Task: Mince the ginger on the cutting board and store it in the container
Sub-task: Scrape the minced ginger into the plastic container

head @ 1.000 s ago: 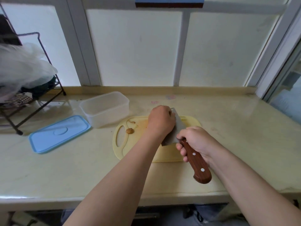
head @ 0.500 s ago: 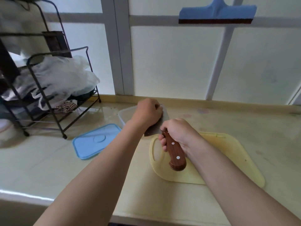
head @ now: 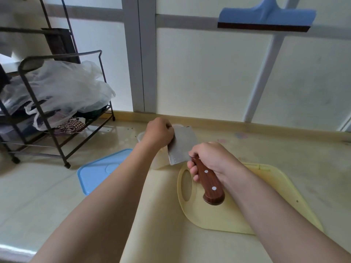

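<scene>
My right hand point(head: 210, 158) grips the brown wooden handle of a cleaver point(head: 182, 145). Its wide steel blade is tilted over the clear plastic container point(head: 141, 136), which my hands mostly hide. My left hand point(head: 159, 132) is curled with its fingers against the flat of the blade, above the container. The fingertips and anything under them are hidden. No ginger shows. The yellow cutting board point(head: 237, 207) lies to the right of the container, under my right wrist, and its visible surface is bare.
The container's blue lid point(head: 98, 171) lies flat on the counter, left of my left forearm. A black wire rack point(head: 57, 111) with plastic bags stands at the back left. A blue squeegee point(head: 266, 18) hangs on the window frame. The counter's front edge is near.
Both hands carried the cleaver left, off the cutting board, to above the container. The view swung left and down with them. The ginger piece seen on the board earlier is out of sight.
</scene>
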A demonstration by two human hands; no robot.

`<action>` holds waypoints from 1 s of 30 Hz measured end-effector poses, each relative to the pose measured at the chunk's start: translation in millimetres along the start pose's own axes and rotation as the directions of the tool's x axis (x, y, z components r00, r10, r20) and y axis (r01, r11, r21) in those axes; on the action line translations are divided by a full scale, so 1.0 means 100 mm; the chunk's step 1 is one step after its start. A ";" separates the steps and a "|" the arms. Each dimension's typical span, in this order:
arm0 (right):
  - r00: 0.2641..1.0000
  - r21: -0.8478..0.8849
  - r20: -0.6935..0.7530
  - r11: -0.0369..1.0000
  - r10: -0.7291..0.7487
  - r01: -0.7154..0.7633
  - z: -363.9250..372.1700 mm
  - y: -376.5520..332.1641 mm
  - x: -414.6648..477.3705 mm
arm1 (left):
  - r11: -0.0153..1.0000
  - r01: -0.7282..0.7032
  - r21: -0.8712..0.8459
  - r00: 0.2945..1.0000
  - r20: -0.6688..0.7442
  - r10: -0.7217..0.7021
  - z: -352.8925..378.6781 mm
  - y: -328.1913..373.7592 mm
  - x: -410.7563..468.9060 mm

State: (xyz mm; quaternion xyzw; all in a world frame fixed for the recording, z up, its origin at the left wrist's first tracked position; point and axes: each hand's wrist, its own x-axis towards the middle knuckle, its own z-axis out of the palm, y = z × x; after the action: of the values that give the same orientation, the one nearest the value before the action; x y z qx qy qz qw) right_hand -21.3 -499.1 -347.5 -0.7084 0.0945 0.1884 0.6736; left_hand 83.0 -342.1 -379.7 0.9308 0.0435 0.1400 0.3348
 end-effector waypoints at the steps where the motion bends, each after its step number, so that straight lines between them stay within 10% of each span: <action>1: 1.000 -0.019 -0.006 1.000 -0.004 0.003 -0.04 0.00 -0.01 | 1.000 0.025 0.007 1.000 0.015 -0.025 0.00 0.00 0.01; 16: 0.999 -0.020 -0.010 0.999 -0.047 0.047 -0.23 0.01 -0.07 | 0.990 0.133 -0.042 0.990 0.048 -0.131 -0.13 0.07 -0.06; 30: 0.945 -0.131 -0.281 0.983 -0.164 0.132 -1.71 0.20 -0.58 | 0.965 -0.210 -0.155 0.976 0.029 0.217 0.28 1.00 -0.62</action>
State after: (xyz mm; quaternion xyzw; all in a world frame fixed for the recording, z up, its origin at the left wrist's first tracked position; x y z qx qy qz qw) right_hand -57.6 -676.6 -339.4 -0.7698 0.1284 0.0360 0.6242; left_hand 30.2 -447.3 -350.8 0.9050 -0.0753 0.1567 0.3883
